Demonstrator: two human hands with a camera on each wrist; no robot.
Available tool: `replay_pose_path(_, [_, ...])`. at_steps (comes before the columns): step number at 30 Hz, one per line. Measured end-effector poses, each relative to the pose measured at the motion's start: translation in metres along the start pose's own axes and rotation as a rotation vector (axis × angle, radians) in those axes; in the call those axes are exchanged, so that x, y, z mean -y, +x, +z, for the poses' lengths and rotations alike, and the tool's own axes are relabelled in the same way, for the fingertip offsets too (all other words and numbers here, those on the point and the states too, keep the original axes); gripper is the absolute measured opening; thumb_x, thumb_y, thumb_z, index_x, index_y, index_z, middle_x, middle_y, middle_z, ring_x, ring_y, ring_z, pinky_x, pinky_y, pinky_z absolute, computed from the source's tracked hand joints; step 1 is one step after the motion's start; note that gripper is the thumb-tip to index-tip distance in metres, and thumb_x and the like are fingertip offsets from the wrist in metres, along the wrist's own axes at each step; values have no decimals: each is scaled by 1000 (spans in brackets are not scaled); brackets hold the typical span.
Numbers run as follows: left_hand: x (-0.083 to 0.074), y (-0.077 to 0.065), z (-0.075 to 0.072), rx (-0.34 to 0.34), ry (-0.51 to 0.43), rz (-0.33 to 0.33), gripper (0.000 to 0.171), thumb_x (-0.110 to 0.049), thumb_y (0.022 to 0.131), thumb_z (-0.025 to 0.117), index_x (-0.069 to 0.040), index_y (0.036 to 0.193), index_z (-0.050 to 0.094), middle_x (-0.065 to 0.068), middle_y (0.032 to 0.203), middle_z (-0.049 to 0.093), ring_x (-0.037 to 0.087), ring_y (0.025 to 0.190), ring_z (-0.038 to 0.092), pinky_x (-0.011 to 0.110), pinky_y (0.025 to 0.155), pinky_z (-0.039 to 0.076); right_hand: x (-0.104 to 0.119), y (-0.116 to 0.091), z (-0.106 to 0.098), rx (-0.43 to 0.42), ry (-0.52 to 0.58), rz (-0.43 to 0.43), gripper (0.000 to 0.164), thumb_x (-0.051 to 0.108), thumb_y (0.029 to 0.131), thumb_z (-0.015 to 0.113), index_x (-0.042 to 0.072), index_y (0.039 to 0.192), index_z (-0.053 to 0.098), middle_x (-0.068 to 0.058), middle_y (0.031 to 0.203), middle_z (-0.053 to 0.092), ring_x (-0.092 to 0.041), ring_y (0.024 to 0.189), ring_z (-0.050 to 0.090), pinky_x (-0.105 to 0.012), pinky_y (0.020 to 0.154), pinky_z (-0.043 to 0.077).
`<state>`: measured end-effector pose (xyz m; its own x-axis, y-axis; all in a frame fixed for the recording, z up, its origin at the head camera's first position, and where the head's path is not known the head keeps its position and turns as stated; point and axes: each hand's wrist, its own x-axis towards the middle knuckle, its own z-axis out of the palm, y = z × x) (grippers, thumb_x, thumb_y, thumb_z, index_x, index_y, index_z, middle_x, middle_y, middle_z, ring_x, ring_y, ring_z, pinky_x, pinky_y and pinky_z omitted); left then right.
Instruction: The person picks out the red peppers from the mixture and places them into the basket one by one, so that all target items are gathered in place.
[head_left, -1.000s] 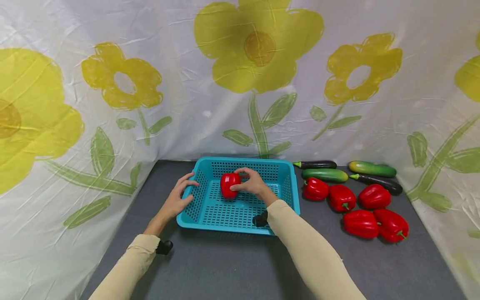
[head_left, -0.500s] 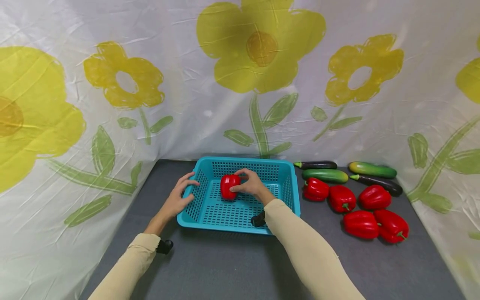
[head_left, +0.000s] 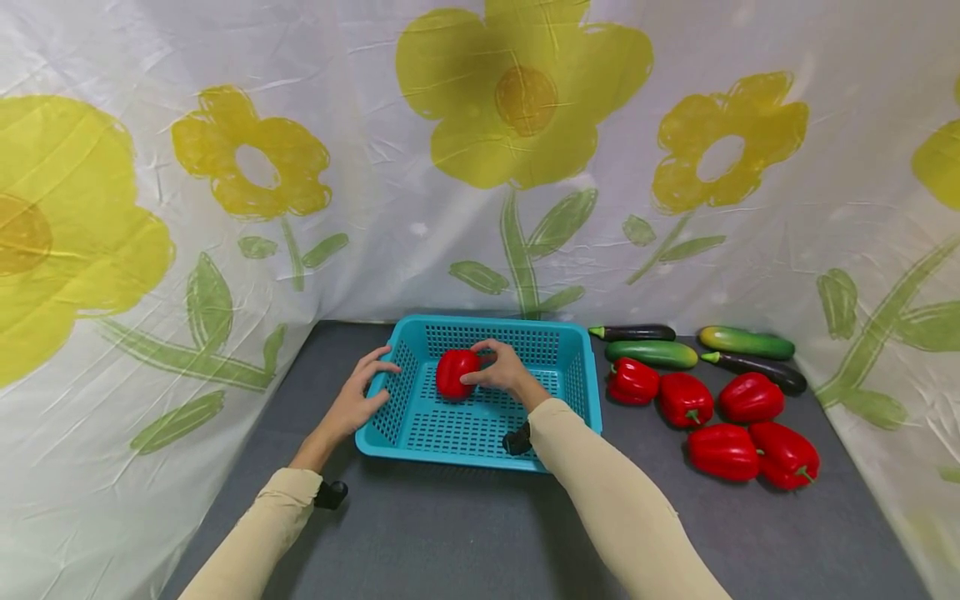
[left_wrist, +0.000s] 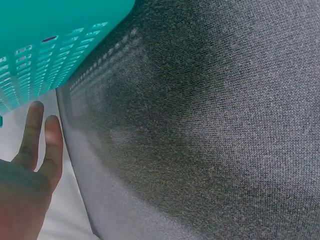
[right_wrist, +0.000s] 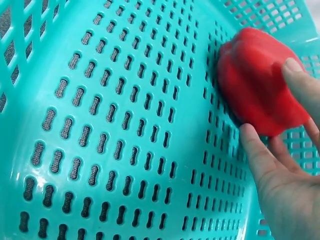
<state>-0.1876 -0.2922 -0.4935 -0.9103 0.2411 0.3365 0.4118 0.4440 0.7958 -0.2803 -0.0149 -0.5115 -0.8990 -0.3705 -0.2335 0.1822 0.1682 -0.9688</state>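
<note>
A blue-green perforated plastic basket [head_left: 457,458] stands on the dark tabletop. Inside it, left of the middle, is a red bell pepper [head_left: 453,373]. My right hand [head_left: 504,369] holds the pepper from its right side, thumb and fingers around that end. In the right wrist view the bell pepper [right_wrist: 260,80] looks blurred, with the thumb at its lower edge and a fingertip on its side. My left hand [head_left: 360,396] is at the basket's left rim, fingers spread. Two fingers [left_wrist: 53,137] show below the basket wall in the left wrist view; exact contact is unclear.
Right of the basket lie several red bell peppers [head_left: 722,452], two eggplants, one at the back [head_left: 637,332] and one farther right [head_left: 757,371], and two green cucumber-like vegetables [head_left: 651,354]. A white curtain [head_left: 405,250] with painted yellow flowers hangs behind the table.
The bell pepper has shifted slightly left and tilted inside the basket over the last half second. My hands have stayed almost in place, and the basket has not moved.
</note>
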Motion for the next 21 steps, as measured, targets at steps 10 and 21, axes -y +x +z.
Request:
replay_pose_path(10, [-16, -1, -3, 15, 4, -13, 34, 20, 86, 53, 10, 118, 61, 34, 154, 29, 56, 139, 23, 74, 99, 27, 3, -2, 3, -6, -26, -19, 50, 10, 87, 81, 5, 132, 59, -22, 129, 57, -36, 113, 59, -52, 91, 51])
replay_pose_path(21, [-14, -1, -2, 13, 0, 20, 35, 20, 85, 53, 9, 117, 61, 35, 152, 29, 58, 139, 23, 71, 97, 29, 4, -3, 5, -37, -66, -80, 41, 10, 88, 79, 2, 126, 65, -23, 125, 61, -36, 112, 59, -53, 90, 51])
